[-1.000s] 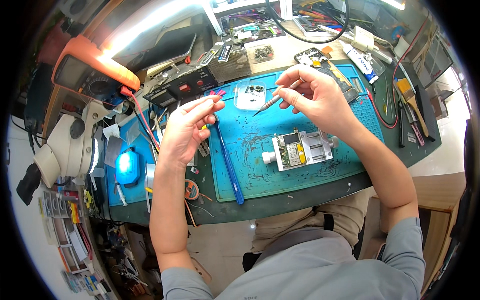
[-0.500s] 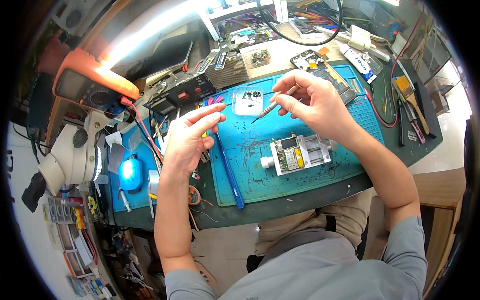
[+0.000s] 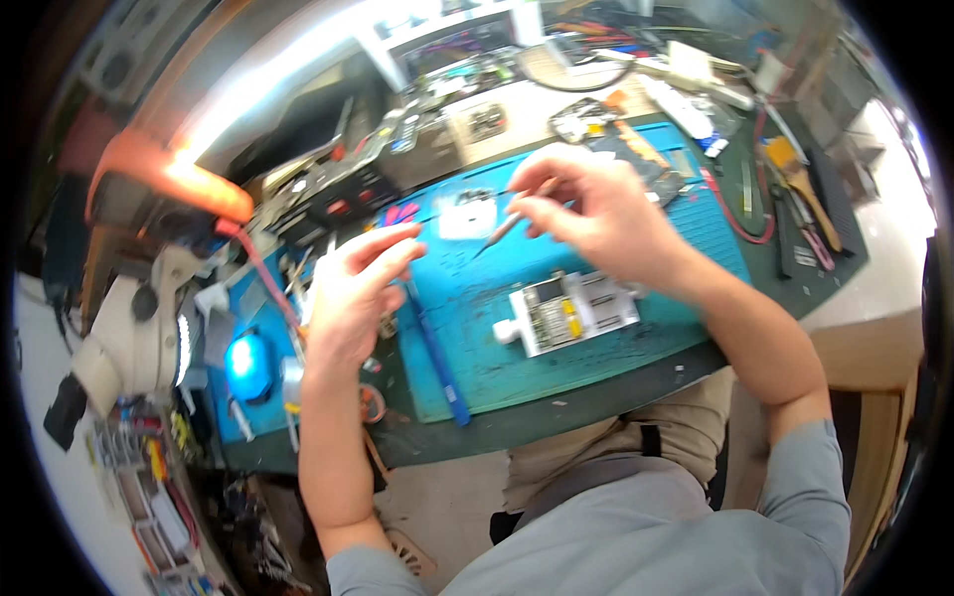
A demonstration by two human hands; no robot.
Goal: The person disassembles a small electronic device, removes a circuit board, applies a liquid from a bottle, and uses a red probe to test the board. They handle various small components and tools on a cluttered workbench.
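Observation:
My right hand (image 3: 586, 209) is closed on a slim pen-shaped tool (image 3: 502, 230) with a dark pointed tip, held above the blue mat (image 3: 462, 358) and tilted down to the left. Over the mat's left side, my left hand (image 3: 353, 293) has its thumb and forefinger close together; blur hides whether anything small sits between them. A silver clamp holder (image 3: 606, 303) lies below my right hand, gripping a small circuit board (image 3: 552, 320) with a yellow patch. Just past the tool tip stands a clear plastic box (image 3: 467, 214) with small dark pieces in it.
A long blue pen-like tool (image 3: 437, 358) lies on the mat beside my left hand. Behind are an opened phone (image 3: 636, 159) and a white tube (image 3: 686, 114). An orange multimeter (image 3: 164, 184) and a blue bottle-like object (image 3: 248, 368) stand at the left.
The whole view has shifted and blurred, with the bench things appearing slightly further left. Both hands keep nearly the same pose, and the pen-shaped tool stays in my right hand.

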